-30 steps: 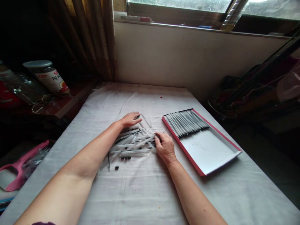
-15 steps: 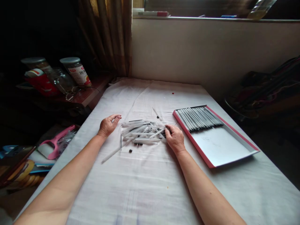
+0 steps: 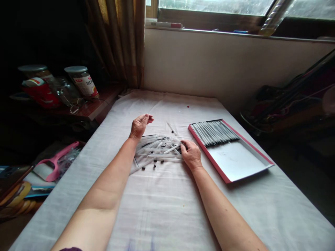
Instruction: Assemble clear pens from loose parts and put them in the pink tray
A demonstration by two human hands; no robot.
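A loose pile of clear pen barrels (image 3: 157,148) lies mid-table, mixed with thin dark refills. Several small black pen caps (image 3: 143,168) are scattered at its near side. My left hand (image 3: 141,125) is raised over the pile's far left edge, thumb and fingers drawn together; whatever they pinch, if anything, is too small to make out. At the right end of the pile, my right hand (image 3: 191,154) rests with its fingers curled in among the barrels, and what they grip is hidden. To its right, a shallow pink-edged box lid (image 3: 243,162) holds a row of pens (image 3: 216,132).
A white cloth (image 3: 162,216) covers the table. Jars (image 3: 85,83), a red container (image 3: 43,96) and glasses (image 3: 77,104) stand on a dark cabinet at left. Below them is a pink-handled tool (image 3: 54,164). A curtain (image 3: 120,45) and window sill lie beyond.
My left hand has moved right and away from me, over the pile's far left edge. More black caps show at the near side. The view has tilted up slightly.
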